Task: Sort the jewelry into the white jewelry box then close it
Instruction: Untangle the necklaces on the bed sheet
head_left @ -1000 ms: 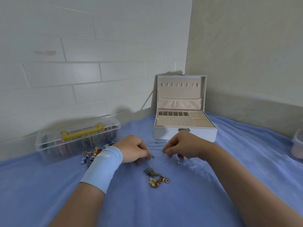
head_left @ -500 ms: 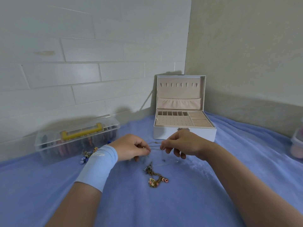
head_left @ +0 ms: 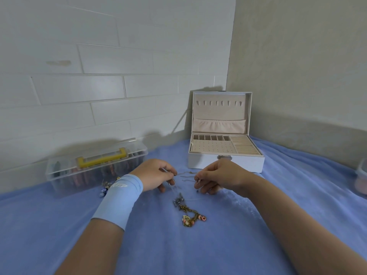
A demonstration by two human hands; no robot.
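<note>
The white jewelry box point(head_left: 226, 161) stands open at the back, its lid upright against the wall and its beige tray showing. In front of it my left hand point(head_left: 156, 174) and my right hand point(head_left: 220, 176) each pinch an end of a thin chain necklace point(head_left: 185, 175) just above the blue cloth. A small pendant hangs at my right fingertips. A bronze charm bracelet with pink beads point(head_left: 191, 215) and a grey clasp piece point(head_left: 178, 201) lie on the cloth below my hands. More jewelry point(head_left: 106, 187) lies behind my left wrist, partly hidden.
A clear plastic organizer with a yellow handle point(head_left: 97, 165) sits at the left against the tiled wall. A pale container point(head_left: 362, 179) shows at the right edge. Blue cloth point(head_left: 198, 245) covers the whole surface.
Both hands have lifted slightly off the cloth and moved apart, drawing the thin chain out between them. The bracelet below has not moved.
</note>
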